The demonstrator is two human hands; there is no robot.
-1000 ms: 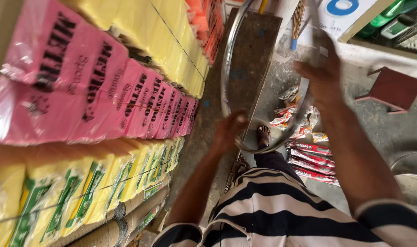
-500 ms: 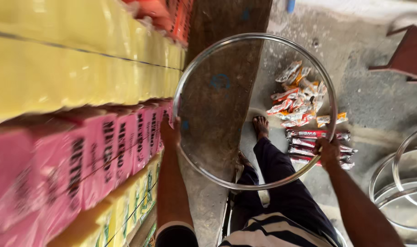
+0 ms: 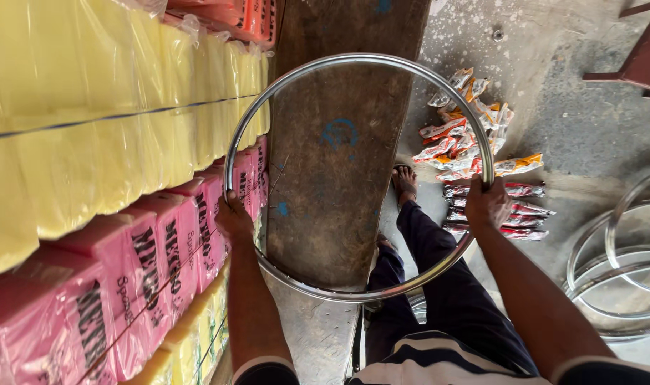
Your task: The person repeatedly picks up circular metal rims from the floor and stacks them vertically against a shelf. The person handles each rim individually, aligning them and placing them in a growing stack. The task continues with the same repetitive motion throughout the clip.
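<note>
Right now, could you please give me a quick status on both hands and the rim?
Left hand and right hand both gripping the metal rim, one on each side. Rim held up over the wooden bench. Nothing blocking it.

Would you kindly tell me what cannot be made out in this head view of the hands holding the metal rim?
- Fingertips of the left hand and right hand: curled behind the metal rim.
- Spare rims on the floor: cut off by the right edge, count unclear.
- Small packets: too small to identify, partly behind the rim.
- Red stand: cut off at the top right corner.
</note>
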